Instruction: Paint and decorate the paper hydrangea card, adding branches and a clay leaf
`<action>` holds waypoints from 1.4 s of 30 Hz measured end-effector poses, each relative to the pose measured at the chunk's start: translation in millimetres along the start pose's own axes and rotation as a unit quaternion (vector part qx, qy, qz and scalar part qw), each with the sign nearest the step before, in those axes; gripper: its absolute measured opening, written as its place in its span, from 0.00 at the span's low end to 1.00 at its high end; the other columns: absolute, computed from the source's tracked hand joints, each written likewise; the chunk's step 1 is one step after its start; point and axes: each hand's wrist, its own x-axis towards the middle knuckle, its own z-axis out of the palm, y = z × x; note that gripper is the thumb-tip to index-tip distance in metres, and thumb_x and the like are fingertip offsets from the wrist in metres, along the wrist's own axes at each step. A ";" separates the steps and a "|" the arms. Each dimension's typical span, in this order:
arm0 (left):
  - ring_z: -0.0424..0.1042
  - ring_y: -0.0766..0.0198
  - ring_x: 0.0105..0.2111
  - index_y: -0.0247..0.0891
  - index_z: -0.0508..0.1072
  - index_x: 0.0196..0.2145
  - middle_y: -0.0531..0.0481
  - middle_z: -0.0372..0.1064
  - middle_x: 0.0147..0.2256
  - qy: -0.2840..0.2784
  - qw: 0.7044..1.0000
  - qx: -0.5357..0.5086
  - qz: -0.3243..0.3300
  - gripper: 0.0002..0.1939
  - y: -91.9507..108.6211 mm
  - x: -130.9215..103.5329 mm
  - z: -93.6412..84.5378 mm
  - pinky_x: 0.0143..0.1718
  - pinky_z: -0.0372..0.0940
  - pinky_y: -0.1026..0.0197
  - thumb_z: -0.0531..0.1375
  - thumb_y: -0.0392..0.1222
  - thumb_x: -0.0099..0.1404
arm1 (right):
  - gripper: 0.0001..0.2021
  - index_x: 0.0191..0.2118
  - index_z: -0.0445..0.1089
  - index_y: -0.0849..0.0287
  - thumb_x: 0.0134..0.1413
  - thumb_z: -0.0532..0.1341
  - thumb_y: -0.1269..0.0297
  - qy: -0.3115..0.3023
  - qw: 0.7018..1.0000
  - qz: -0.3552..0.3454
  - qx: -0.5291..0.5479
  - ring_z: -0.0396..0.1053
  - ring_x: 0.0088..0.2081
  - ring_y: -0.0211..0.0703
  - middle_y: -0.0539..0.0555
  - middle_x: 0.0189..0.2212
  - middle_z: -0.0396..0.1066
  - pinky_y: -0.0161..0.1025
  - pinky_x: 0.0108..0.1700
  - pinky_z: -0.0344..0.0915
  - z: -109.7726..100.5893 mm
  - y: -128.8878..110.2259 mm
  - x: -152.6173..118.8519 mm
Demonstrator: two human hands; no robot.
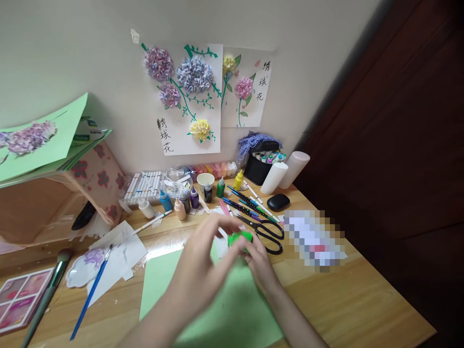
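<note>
A small bright green object [239, 239] is between my two hands, above the far edge of a light green sheet [228, 309]. My right hand [259, 258] has its fingers wrapped round the object from the right. My left hand [206, 256] arches over from the left, its thumb touching or close to the object and its fingers curved apart above it. Some blur covers the left fingers. Black-handled scissors [270, 232] lie just beyond my right hand.
Paint bottles [180, 209], markers [145, 186], a paper cup [206, 181] and pens line the wall side. A blue brush [92, 292], white palette [85, 268] and paint tray [23, 297] lie left. A black case [278, 202] sits right.
</note>
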 end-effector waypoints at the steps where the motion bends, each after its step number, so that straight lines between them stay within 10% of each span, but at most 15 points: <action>1: 0.71 0.57 0.41 0.42 0.73 0.40 0.46 0.73 0.40 -0.013 0.999 0.020 -0.028 0.10 -3.4 17.7 2.4 0.41 0.66 0.55 0.55 0.47 0.66 | 0.15 0.39 0.69 0.56 0.46 0.67 0.56 0.004 1.000 -0.002 0.002 0.70 0.35 0.42 0.52 0.37 0.72 0.38 0.35 0.69 -0.5 -0.1 0.1; 5: 0.72 0.56 0.36 0.37 0.75 0.33 0.45 0.75 0.34 -0.117 0.979 0.082 -0.144 0.16 -23.8 57.2 9.6 0.36 0.63 0.57 0.55 0.51 0.63 | 0.15 0.40 0.69 0.57 0.47 0.66 0.56 0.006 1.000 0.000 -0.003 0.70 0.32 0.40 0.52 0.36 0.72 0.37 0.33 0.68 -1.7 -0.7 0.5; 17: 0.73 0.59 0.31 0.31 0.78 0.31 0.44 0.77 0.31 -0.250 0.946 -0.070 -0.196 0.18 -43.5 59.2 13.1 0.33 0.63 0.63 0.59 0.50 0.58 | 0.15 0.40 0.68 0.57 0.47 0.66 0.56 0.003 1.000 0.000 -0.016 0.70 0.35 0.43 0.53 0.36 0.72 0.40 0.35 0.69 -0.3 -4.4 -1.4; 42: 0.66 0.64 0.24 0.34 0.73 0.22 0.50 0.70 0.22 -0.232 0.961 0.077 -0.126 0.09 -49.9 55.3 23.8 0.25 0.55 0.64 0.55 0.39 0.52 | 0.13 0.39 0.67 0.54 0.48 0.64 0.55 0.014 0.984 -0.098 -0.151 0.67 0.36 0.46 0.53 0.36 0.69 0.40 0.33 0.69 -3.7 -0.8 0.1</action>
